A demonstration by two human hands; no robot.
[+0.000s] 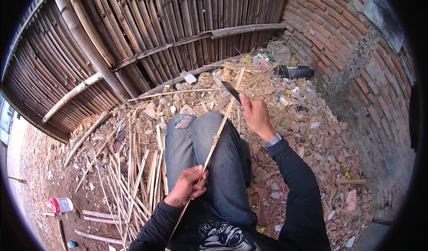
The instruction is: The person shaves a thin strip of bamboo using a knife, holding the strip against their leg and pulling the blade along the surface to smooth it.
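A long, thin bamboo strip [217, 137] slants across my lap, its upper end pointing away from me over the rubble. My left hand [187, 186] is closed around its lower part, near my left thigh. In my right hand [257, 117] is a knife [231, 90] with a dark blade; the fingers wrap its handle, which is hidden. The blade points up and left and lies at the strip's far part; whether it touches the strip, I cannot tell. Both my knees, in worn jeans [214, 162], are under the strip.
Many split bamboo strips [133, 179] lie on the ground at my left. A clear plastic tub with a red rim [61, 205] lies farther left. Rubble and litter [298, 130] spread ahead and right, below a bamboo wall [178, 23] and a brick wall [330, 41]. A black case [295, 72] lies in the corner.
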